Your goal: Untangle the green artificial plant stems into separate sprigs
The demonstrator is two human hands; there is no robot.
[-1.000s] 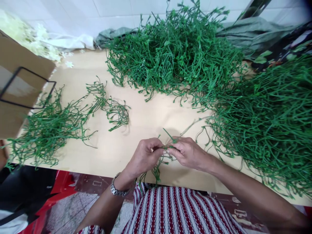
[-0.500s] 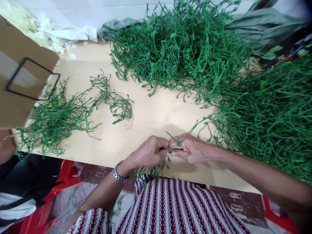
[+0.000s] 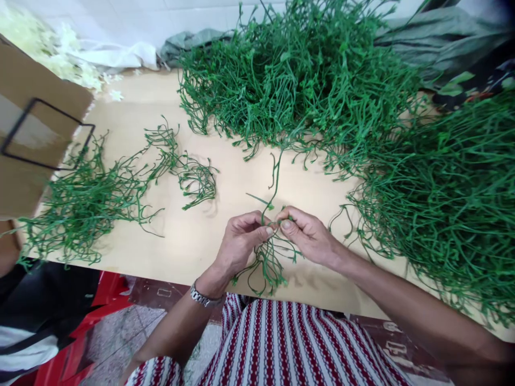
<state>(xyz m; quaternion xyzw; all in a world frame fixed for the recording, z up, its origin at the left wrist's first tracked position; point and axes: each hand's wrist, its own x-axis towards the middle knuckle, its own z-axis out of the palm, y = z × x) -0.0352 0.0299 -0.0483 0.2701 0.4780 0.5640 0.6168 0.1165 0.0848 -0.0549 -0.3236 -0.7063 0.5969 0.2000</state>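
Near the table's front edge, my left hand [image 3: 242, 238] pinches an artificial green stem [image 3: 277, 179] between thumb and fingers. The stem stands up away from me, its thin branches above the fingers, while a cluster of curly stem ends [image 3: 269, 268] hangs below. My right hand [image 3: 303, 233] is closed beside it, thumb and forefinger pinching a small green part of the same spray. The fingertips of both hands nearly meet, so the exact joint between the pieces is hidden.
A large heap of green stems [image 3: 298, 80] lies at the back, another heap [image 3: 454, 203] at the right. Finished-looking loose sprays [image 3: 88, 203] lie left, beside a cardboard box [image 3: 36, 128] with a black wire frame [image 3: 48, 166]. A person's dark clothing [image 3: 52, 300] shows lower left.
The held stem has swung from pointing right to pointing away from me. My right hand has turned and drawn slightly apart from the left, and the hanging cluster is spread out more.
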